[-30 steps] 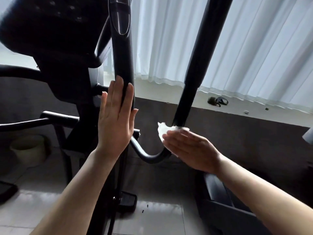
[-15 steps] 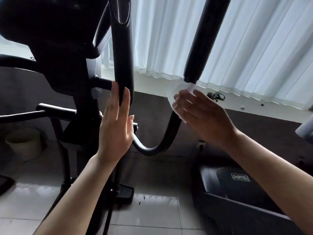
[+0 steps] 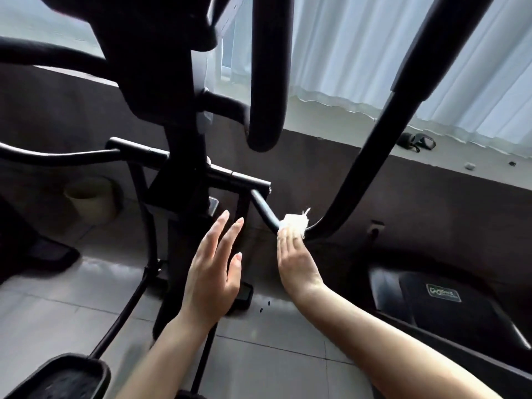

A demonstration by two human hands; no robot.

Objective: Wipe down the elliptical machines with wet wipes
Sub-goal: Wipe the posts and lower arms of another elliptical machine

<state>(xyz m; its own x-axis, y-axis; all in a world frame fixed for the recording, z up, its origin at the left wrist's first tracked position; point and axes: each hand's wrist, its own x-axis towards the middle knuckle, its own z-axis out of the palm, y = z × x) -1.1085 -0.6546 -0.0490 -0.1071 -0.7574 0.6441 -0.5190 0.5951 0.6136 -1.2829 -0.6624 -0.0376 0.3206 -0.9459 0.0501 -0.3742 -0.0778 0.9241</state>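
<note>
Right hand (image 3: pixel 298 259) presses a crumpled white wet wipe (image 3: pixel 294 223) onto the low bend of the black curved tubular handlebar (image 3: pixel 374 133) of the black elliptical machine (image 3: pixel 172 110); fingers straight and together over the wipe, can't tell whether the thumb wraps the tube. Left hand (image 3: pixel 211 272) hangs in the air beside the centre post, touching nothing, fingers straight and slightly apart. Grey tiled floor (image 3: pixel 273 355) below. White pleated curtain (image 3: pixel 345 47) behind.
</note>
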